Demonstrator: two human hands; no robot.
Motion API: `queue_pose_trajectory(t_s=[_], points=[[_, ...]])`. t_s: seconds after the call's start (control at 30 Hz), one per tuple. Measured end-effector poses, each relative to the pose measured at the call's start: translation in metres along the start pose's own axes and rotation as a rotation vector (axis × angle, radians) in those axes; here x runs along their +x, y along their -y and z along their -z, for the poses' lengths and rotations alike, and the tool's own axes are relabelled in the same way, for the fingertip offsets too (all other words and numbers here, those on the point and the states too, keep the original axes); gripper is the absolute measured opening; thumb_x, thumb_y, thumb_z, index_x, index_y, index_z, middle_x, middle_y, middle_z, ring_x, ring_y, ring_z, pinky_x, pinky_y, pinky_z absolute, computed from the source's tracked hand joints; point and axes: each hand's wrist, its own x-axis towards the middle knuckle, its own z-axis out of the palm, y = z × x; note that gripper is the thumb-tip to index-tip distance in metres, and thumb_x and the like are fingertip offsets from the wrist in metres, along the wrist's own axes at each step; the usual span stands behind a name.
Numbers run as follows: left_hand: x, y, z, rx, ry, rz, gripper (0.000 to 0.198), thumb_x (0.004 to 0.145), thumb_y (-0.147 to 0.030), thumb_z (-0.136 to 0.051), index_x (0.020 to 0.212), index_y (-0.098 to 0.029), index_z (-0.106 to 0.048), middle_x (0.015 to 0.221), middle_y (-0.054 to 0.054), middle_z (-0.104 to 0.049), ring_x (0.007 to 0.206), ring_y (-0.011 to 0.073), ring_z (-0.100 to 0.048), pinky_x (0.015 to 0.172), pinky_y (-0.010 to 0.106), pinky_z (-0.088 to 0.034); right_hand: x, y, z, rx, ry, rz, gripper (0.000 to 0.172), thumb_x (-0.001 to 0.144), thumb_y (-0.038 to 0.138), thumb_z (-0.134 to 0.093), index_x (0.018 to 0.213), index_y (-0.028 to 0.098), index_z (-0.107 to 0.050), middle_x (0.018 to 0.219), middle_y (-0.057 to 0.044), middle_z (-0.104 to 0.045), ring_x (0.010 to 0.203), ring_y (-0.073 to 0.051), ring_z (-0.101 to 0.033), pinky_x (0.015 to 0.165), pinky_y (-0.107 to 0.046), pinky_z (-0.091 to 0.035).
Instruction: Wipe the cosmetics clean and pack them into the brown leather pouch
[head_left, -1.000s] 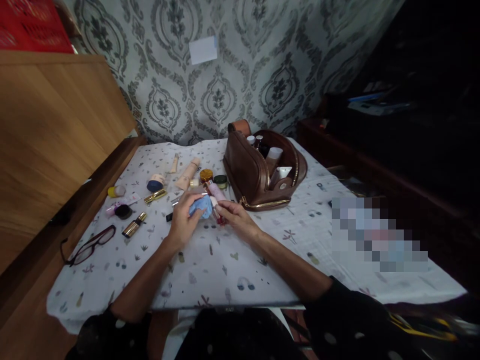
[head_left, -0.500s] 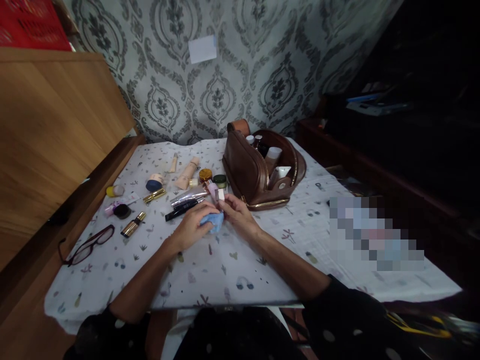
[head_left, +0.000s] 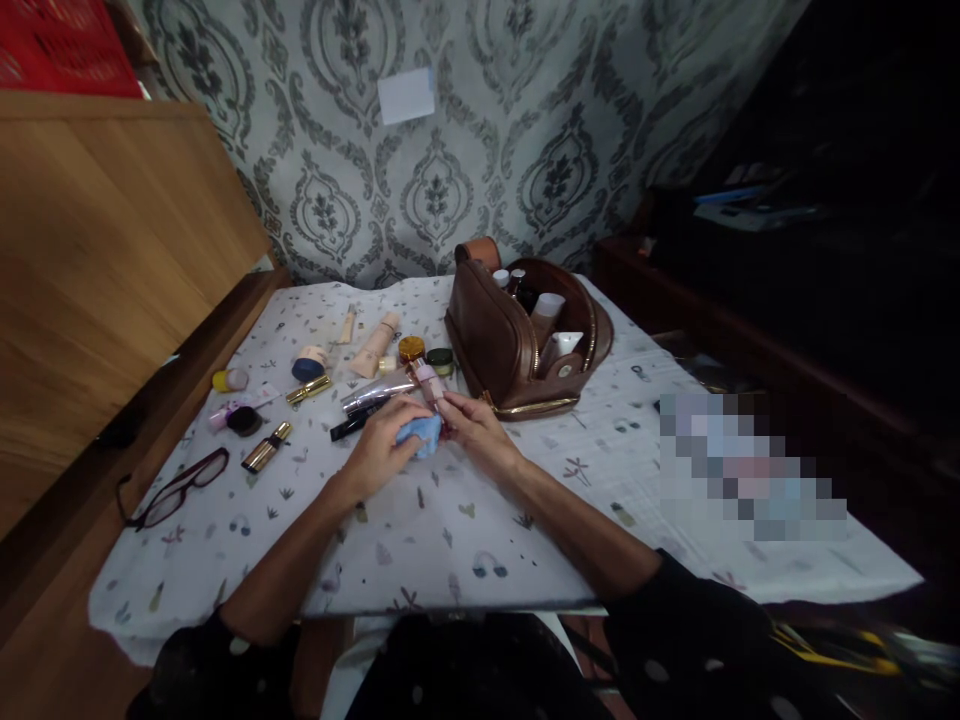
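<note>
My left hand (head_left: 385, 437) is closed around a crumpled blue cloth (head_left: 421, 436) above the patterned tablecloth. Close against it, my right hand (head_left: 480, 432) pinches a small reddish-pink item, mostly covered by fingers, so its kind is unclear. Just beyond the fingertips is a pale pink tube or bottle (head_left: 428, 380). A silver tube (head_left: 379, 390) and a black tube (head_left: 346, 428) lie by my left hand. To the right of my right hand stands an unzipped brown cosmetic bag (head_left: 491, 335) with several bottles and tubes inside.
Left and behind are a beige tube (head_left: 375, 345), an amber-lidded jar (head_left: 411, 348), a dark green jar (head_left: 439, 360), a blue-lidded jar (head_left: 308, 368), gold tubes (head_left: 308, 390) and eyeglasses (head_left: 176, 490). A wooden panel (head_left: 135, 200) borders the left; a blurred-out patch covers the right.
The small item in my right hand has turned, and its white end no longer shows. The blue cloth and left fingers have shifted slightly. The bag and other cosmetics stay put.
</note>
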Motion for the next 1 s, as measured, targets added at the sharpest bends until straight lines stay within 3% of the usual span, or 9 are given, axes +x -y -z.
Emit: queue_pose_trajectory(t_s=[0.1, 0.17, 0.33, 0.4, 0.63, 0.73, 0.9, 1.0], points=[[0.0, -0.003, -0.001, -0.033, 0.097, -0.015, 0.024, 0.081, -0.01, -0.055, 0.099, -0.019, -0.068, 0.102, 0.006, -0.065, 0.095, 0.0198, -0.062, 0.088, 0.032, -0.05, 0.001, 0.0, 0.001, 0.04, -0.065, -0.014, 0.043, 0.066, 0.053, -0.082, 0.085, 0.019, -0.064, 0.067, 0.005, -0.052, 0.057, -0.009, -0.047, 0.052, -0.022, -0.039], [0.0, -0.003, 0.0, -0.055, 0.093, -0.003, 0.022, 0.082, -0.012, -0.056, 0.099, -0.018, -0.068, 0.102, 0.007, -0.065, 0.094, 0.0198, -0.062, 0.087, 0.031, -0.05, 0.001, -0.001, 0.001, 0.068, -0.096, -0.043, 0.05, 0.062, 0.053, -0.084, 0.094, 0.021, -0.062, 0.069, 0.005, -0.055, 0.056, -0.009, -0.049, 0.05, -0.022, -0.04], [0.001, 0.003, 0.005, -0.044, -0.183, 0.089, 0.019, 0.085, -0.022, -0.06, 0.102, -0.019, -0.066, 0.104, 0.006, -0.066, 0.098, 0.0205, -0.061, 0.09, 0.033, -0.048, -0.001, 0.0, 0.001, -0.018, 0.008, -0.084, 0.045, 0.072, 0.054, -0.077, 0.096, 0.02, -0.062, 0.07, 0.004, -0.057, 0.056, -0.009, -0.05, 0.048, -0.021, -0.04], [0.002, 0.005, 0.007, -0.035, -0.238, 0.112, 0.019, 0.085, -0.024, -0.06, 0.103, -0.019, -0.066, 0.104, 0.006, -0.066, 0.099, 0.0207, -0.06, 0.091, 0.033, -0.048, -0.001, -0.001, 0.001, -0.055, 0.037, -0.069, 0.042, 0.074, 0.054, -0.075, 0.095, 0.019, -0.063, 0.072, 0.003, -0.06, 0.057, -0.009, -0.051, 0.05, -0.021, -0.04], [0.003, -0.004, 0.007, -0.09, 0.014, 0.116, 0.015, 0.083, -0.022, -0.06, 0.096, -0.018, -0.068, 0.099, 0.006, -0.065, 0.094, 0.0209, -0.061, 0.086, 0.032, -0.048, 0.003, -0.002, 0.001, 0.102, -0.062, -0.049, 0.044, 0.065, 0.052, -0.083, 0.087, 0.02, -0.065, 0.068, 0.004, -0.059, 0.057, -0.01, -0.049, 0.055, -0.023, -0.039], [0.003, -0.005, 0.007, -0.138, 0.066, 0.139, 0.016, 0.084, -0.025, -0.06, 0.097, -0.018, -0.069, 0.1, 0.006, -0.065, 0.095, 0.0211, -0.061, 0.084, 0.031, -0.049, 0.002, 0.002, -0.001, 0.155, -0.073, -0.079, 0.044, 0.061, 0.051, -0.086, 0.082, 0.019, -0.065, 0.067, 0.004, -0.058, 0.057, -0.009, -0.049, 0.056, -0.023, -0.041], [0.003, 0.003, 0.012, -0.177, -0.169, 0.216, 0.02, 0.083, -0.028, -0.062, 0.1, -0.018, -0.067, 0.1, 0.004, -0.067, 0.094, 0.0199, -0.061, 0.083, 0.029, -0.048, -0.001, 0.005, -0.002, 0.155, 0.029, -0.192, 0.043, 0.06, 0.05, -0.087, 0.08, 0.017, -0.066, 0.063, 0.003, -0.058, 0.053, -0.008, -0.047, 0.047, -0.02, -0.034], [0.004, 0.008, 0.012, -0.218, -0.278, 0.312, 0.024, 0.081, -0.033, -0.064, 0.099, -0.017, -0.066, 0.095, 0.003, -0.066, 0.089, 0.019, -0.061, 0.078, 0.027, -0.049, -0.003, 0.005, -0.003, 0.2, 0.057, -0.236, 0.046, 0.06, 0.046, -0.088, 0.089, 0.017, -0.067, 0.071, 0.001, -0.064, 0.057, -0.01, -0.055, 0.047, -0.02, -0.036]])
